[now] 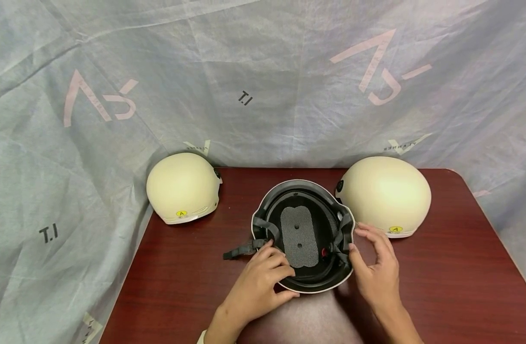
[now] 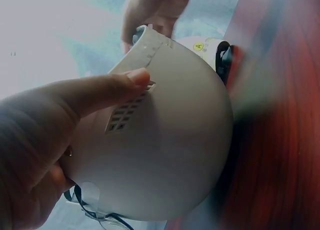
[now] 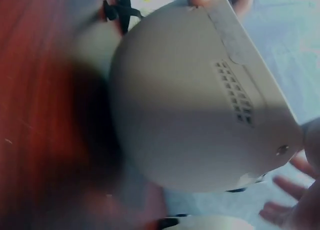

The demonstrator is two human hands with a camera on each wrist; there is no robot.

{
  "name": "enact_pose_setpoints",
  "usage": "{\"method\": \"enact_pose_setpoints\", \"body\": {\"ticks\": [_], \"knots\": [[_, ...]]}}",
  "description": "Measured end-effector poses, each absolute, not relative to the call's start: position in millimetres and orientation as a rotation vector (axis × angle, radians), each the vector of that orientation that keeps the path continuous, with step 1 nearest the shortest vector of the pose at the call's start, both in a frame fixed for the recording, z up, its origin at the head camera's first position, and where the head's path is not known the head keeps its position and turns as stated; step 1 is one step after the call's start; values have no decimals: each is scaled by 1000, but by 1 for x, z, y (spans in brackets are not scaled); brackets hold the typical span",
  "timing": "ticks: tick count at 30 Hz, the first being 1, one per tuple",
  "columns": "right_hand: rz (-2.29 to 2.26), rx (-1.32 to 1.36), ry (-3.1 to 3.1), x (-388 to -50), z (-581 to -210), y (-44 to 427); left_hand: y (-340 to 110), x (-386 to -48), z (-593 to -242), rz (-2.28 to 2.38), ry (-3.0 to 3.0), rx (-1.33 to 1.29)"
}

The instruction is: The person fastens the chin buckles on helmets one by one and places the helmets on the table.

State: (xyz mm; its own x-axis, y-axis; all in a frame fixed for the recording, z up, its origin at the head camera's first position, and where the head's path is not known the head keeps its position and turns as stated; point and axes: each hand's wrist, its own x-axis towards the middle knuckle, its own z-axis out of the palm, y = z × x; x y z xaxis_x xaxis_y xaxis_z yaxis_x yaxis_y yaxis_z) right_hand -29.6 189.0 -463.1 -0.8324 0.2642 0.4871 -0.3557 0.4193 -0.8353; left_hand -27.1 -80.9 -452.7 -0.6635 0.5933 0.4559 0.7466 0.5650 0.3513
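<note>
An upturned cream helmet (image 1: 263, 207) shows its black inside and grey padding (image 1: 300, 229) in the head view. My left hand (image 1: 264, 279) grips its near left rim, fingers over the inside; the left wrist view has the thumb (image 2: 135, 79) on the outer shell by a vent grille (image 2: 125, 115). At the right rim, my right hand (image 1: 379, 267) touches the edge with its thumb. Its other fingers (image 3: 287, 187) are spread loosely beside the shell in the right wrist view. A dark chin strap (image 1: 241, 249) with a buckle hangs out on the left.
Two more cream helmets stand dome up on the dark red table (image 1: 181, 277): one at the back left (image 1: 183, 186), the other at the back right (image 1: 385, 191), close to the right hand. Grey printed cloth (image 1: 267, 71) hangs behind the table and along its sides.
</note>
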Motion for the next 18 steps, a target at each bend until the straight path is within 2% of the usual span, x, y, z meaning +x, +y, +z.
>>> {"method": "enact_pose_setpoints", "body": {"ticks": [4, 7, 13, 18], "knots": [[1249, 366, -2121, -32, -456, 188, -79, -24, -453, -713, -2515, -1135], [1108, 482, -2296, -31, -452, 183, -77, -21, -453, -669, -2530, -1145], [678, 522, -2672, -26, -445, 175, -73, -19, -455, -614, -2491, -1159], [489, 477, -2846, -25, -437, 170, -71, -17, -455, -555, -2463, -1174]]}}
